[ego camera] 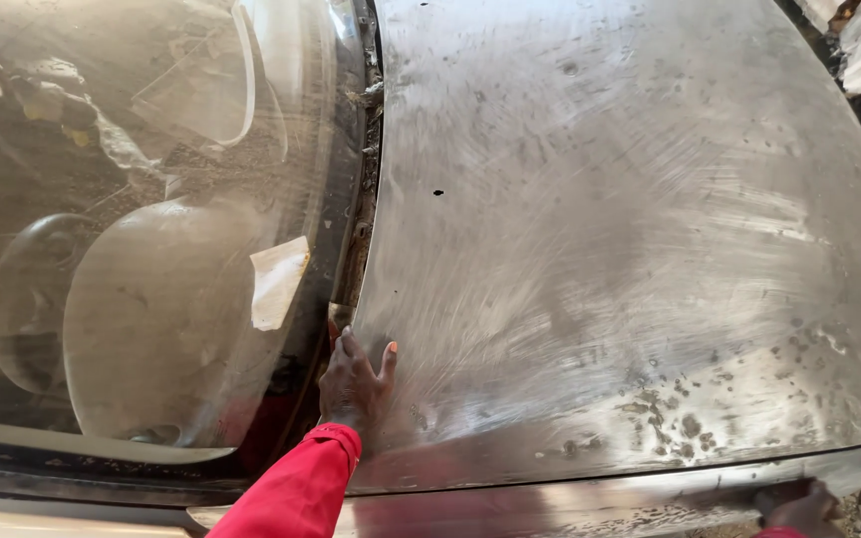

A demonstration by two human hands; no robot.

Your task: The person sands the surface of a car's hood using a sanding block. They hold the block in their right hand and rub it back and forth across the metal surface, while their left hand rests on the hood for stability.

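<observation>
Two hands meet one bare-metal car bonnet (610, 229), which fills the centre and right of the head view. At far left lies the windscreen (142, 219), dusty, with a pale paper sticker (276, 281) near its lower edge and a steering wheel (27, 299) dimly visible behind the glass. Next comes the dark, debris-filled gap (363, 189) between glass and bonnet. The left hand (354, 381), in a red sleeve (296, 488), rests flat with fingers spread on the panel's rear corner beside that gap, pressing rather than gripping. The panel itself is sanded to a swirled sheen, with two small holes and rust pitting (675, 423) toward the lower right. At the bottom right the right hand (804, 508) sits at the bonnet's side edge; only its knuckles show, so whether it curls under the lip cannot be told. Judged from its broad sheet form, the panel is probably heavy, stiff along its folded edges yet springy mid-span, smooth and slippery on top, with possibly sharp rims; the edges and corners look the surest places to hold.
</observation>
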